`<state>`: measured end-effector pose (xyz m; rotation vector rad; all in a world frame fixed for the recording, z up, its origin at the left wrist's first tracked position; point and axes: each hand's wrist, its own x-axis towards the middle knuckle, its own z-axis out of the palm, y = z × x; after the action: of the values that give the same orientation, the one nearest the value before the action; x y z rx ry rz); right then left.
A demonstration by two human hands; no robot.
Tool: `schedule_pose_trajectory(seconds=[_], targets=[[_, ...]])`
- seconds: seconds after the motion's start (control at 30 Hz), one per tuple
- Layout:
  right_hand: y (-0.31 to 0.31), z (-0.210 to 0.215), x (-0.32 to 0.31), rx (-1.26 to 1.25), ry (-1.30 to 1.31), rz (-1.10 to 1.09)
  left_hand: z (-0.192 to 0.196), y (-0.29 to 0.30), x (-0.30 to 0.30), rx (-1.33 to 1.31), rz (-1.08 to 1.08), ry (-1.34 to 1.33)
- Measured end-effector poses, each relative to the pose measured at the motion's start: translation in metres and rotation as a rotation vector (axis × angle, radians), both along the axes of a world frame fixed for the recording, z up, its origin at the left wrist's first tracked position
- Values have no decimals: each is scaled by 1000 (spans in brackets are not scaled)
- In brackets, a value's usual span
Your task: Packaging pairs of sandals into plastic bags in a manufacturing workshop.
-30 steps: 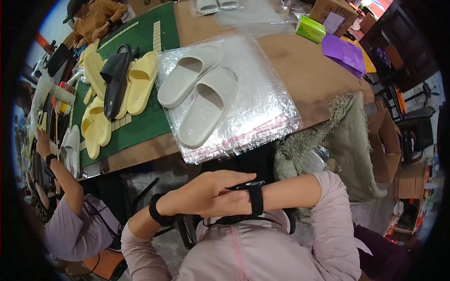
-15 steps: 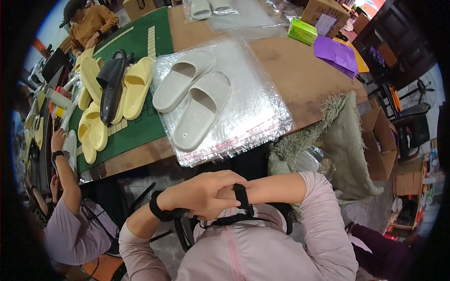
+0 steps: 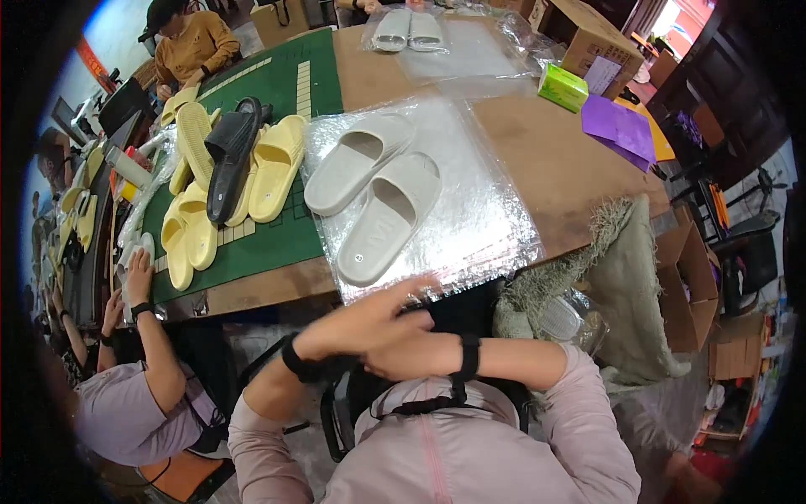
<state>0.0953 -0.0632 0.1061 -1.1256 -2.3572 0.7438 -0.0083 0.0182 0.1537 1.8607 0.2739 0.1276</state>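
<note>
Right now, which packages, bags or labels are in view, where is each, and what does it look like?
Clear plastic bag: flat on the brown table under two beige slippers, shiny and crinkled.
Second clear bag: far table edge, holds a pale slipper pair.
Green box: right of the bags, small, bright green.
Cardboard box: far right, brown, with a white label on its side.
Open cardboard box: on the floor, right.

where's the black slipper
In the head view the black slipper lies upper left on the green mat, among yellow slippers, left of the white pair.
</note>
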Motion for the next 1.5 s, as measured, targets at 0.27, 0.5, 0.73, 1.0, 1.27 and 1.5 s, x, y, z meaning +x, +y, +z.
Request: schedule_pose_trajectory(seconds=[0.27,0.5,0.73,1.0,1.27,1.5], targets=[[33,63,56,483,184,-755,-21,24,-12,-36,379,-5],[52,67,37,625,301,-723,-24,-18,24,-108,-32,-75],[62,53,23,724,-14,-620,-40,-24,27,-407,-16,-139],[65,37,7,662,-74,-448,-42,-18,10,-406,16,-8],[62,36,2,414,336,-550,-30,-18,-9,-278,135,4],[39,-2,-2,527,-320,-409,45,29,-86,-135,-191,308]])
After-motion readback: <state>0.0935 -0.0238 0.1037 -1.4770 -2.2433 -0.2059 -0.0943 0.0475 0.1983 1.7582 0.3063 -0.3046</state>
